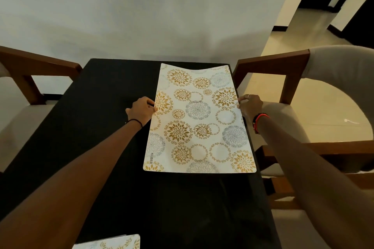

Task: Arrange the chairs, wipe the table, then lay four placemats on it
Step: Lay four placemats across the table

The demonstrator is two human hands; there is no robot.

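Observation:
A white placemat [199, 121] with gold and grey flower circles lies on the far right part of the black table [97, 127]. Its far edge curls up a little. My left hand [141, 109] pinches the mat's left edge, thumb on top. My right hand [249, 104] pinches the mat's right edge, at the table's right side. A second placemat [113, 243] of the same pattern shows at the near edge of the table, mostly cut off by the frame.
A wooden chair with a pale cushion [24, 95] stands at the table's left side. Another wooden chair [299, 91] stands at the right, close to the table edge. A white wall [141, 16] runs behind the table. Tiled floor [303, 42] opens at the right.

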